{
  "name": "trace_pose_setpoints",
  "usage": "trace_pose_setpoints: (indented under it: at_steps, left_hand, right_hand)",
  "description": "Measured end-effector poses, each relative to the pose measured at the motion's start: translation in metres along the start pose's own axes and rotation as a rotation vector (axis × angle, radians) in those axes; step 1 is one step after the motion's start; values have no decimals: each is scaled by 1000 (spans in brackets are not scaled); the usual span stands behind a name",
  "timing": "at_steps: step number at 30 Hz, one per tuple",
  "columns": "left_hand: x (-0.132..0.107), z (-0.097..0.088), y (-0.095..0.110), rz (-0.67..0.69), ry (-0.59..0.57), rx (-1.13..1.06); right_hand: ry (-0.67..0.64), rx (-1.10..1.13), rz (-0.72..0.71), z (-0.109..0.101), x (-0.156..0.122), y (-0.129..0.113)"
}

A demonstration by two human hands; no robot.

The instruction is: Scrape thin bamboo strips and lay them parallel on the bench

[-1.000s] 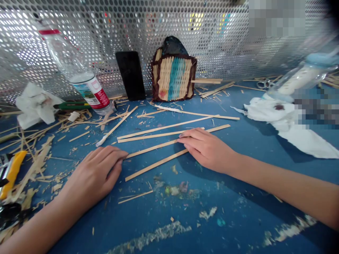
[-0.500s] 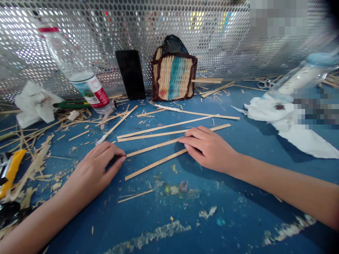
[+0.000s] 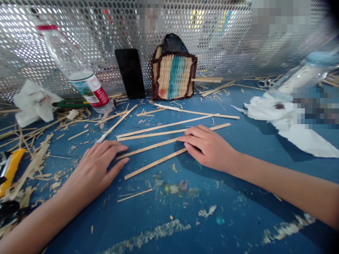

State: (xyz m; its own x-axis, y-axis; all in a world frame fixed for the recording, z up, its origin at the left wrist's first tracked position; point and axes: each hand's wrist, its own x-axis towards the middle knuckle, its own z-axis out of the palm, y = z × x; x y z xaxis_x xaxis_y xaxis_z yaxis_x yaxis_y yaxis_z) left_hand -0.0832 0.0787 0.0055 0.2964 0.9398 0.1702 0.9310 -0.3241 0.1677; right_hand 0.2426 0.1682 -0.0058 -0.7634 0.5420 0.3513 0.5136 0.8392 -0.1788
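Observation:
My left hand (image 3: 94,162) has thumb and forefinger parted around the left end of a thin bamboo strip (image 3: 150,147), which lies on the blue tabletop. At the strip's other end, the bent fingers of my right hand (image 3: 205,146) are closed on it, partly hiding the contact. A second bamboo strip (image 3: 156,163) runs nearer to me, its right end under the right hand. Behind lie two more long strips (image 3: 164,126) (image 3: 150,134), one passing beneath the right fingers. A strip with a white-coated end (image 3: 119,121) points away from the left hand.
A plastic bottle (image 3: 87,88), black phone (image 3: 130,74) and woven piece with a blue stripe (image 3: 174,77) stand by the perforated metal screen (image 3: 225,46). Shavings and a yellow-handled tool (image 3: 12,171) lie left. Crumpled tissues (image 3: 267,109) and a blue-capped bottle (image 3: 304,74) are right.
My left thumb and forefinger have parted, letting go of the strip's left end. The right hand stays in place on the strip.

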Motion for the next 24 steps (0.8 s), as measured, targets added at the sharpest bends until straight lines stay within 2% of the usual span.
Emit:
trace_pose_setpoints:
  at_steps: [3, 10, 12, 16, 19, 21, 24]
  left_hand:
    - [0, -2, 1, 31, -31, -23]
    - [1, -7, 5, 62, 4, -57]
    - [1, -8, 4, -18, 38, -113]
    - [1, -9, 0, -373, 231, -306]
    - [1, -12, 0, -462, 332, -384]
    - [2, -16, 3, -494, 346, -287]
    - [0, -26, 7, -554, 326, -27]
  right_hand:
    - [0, -7, 0, 0, 0, 0]
    - [8, -6, -3, 0, 0, 0]
    - [6, -12, -3, 0, 0, -1]
    - [-1, -20, -4, -1, 0, -1]
    - [-14, -20, 1, -1, 1, -1]
    - [-24, -17, 1, -1, 1, 0]
    - [-26, -11, -2, 0, 0, 1]
